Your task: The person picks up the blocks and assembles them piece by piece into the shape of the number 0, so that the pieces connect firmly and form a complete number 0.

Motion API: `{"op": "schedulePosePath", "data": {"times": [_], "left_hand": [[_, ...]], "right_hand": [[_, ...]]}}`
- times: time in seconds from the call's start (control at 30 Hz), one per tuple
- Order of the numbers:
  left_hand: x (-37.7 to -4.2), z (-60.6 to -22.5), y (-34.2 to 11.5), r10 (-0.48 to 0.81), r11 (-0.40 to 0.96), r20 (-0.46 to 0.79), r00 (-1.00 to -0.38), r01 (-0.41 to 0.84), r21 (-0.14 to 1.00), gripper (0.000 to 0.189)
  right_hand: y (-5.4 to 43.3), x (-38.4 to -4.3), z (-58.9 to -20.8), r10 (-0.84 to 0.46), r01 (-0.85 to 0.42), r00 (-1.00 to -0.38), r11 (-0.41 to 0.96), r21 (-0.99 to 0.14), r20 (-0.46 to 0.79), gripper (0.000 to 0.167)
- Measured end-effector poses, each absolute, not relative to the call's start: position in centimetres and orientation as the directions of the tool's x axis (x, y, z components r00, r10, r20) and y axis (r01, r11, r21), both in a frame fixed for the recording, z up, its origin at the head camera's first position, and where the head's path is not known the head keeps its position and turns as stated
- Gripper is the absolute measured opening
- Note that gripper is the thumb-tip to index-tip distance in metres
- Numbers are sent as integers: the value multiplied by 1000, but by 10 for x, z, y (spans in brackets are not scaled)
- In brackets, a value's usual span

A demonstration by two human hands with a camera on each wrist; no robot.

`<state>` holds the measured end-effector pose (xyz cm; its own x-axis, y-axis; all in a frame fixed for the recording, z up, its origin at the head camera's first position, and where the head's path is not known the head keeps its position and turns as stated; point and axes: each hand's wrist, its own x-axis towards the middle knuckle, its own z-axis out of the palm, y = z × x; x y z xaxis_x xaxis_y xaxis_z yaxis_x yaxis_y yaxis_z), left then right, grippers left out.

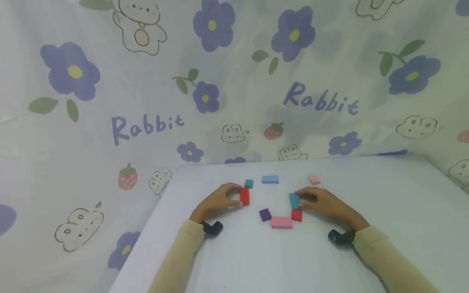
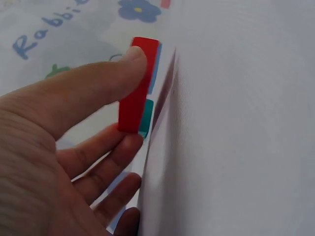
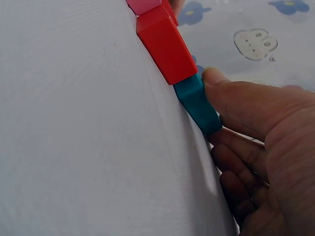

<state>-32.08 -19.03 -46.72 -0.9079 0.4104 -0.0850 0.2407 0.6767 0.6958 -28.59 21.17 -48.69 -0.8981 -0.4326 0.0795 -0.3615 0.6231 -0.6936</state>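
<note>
My left hand (image 1: 220,198) pinches a long red block (image 1: 244,196) between thumb and fingertips; the left wrist view shows the thumb on the face of this red block (image 2: 135,88). Whether it touches the table cannot be told. Just behind it lies a small teal block (image 1: 249,183). Across from it, my right hand (image 1: 324,201) holds a longer teal block (image 1: 294,200) between thumb and fingers. This teal block (image 3: 199,103) meets a small red block (image 3: 166,46) end on in the right wrist view. A long pink block (image 1: 281,222) lies close to that small red one.
A purple block (image 1: 265,215) sits left of the pink one. Farther back on the white table (image 1: 264,260) are a light blue block (image 1: 270,179) and a small pink block (image 1: 314,180). A printed rabbit-and-flower curtain (image 1: 234,110) hangs behind the table.
</note>
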Motion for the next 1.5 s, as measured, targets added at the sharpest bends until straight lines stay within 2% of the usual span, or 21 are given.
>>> {"op": "schedulePosePath", "data": {"times": [0.17, 0.53, 1.03, 1.5], "left_hand": [[-323, -464, -184, 447, 618, -29, -894, 285, 733, 63], [-325, -470, -157, 487, 611, -58, -872, 292, 735, 69], [-322, -469, -140, 530, 601, -30, -848, 350, 719, 66], [-316, -474, -137, 483, 662, -65, -873, 316, 680, 64]], "right_hand": [[212, -286, -484, -426, -348, -902, 627, -697, 68, 52], [210, -287, -484, -430, -328, -902, 628, -705, 37, 52], [212, -286, -482, -429, -331, -902, 616, -715, 48, 51], [210, -283, -485, -424, -334, -904, 621, -709, 55, 51]]}}
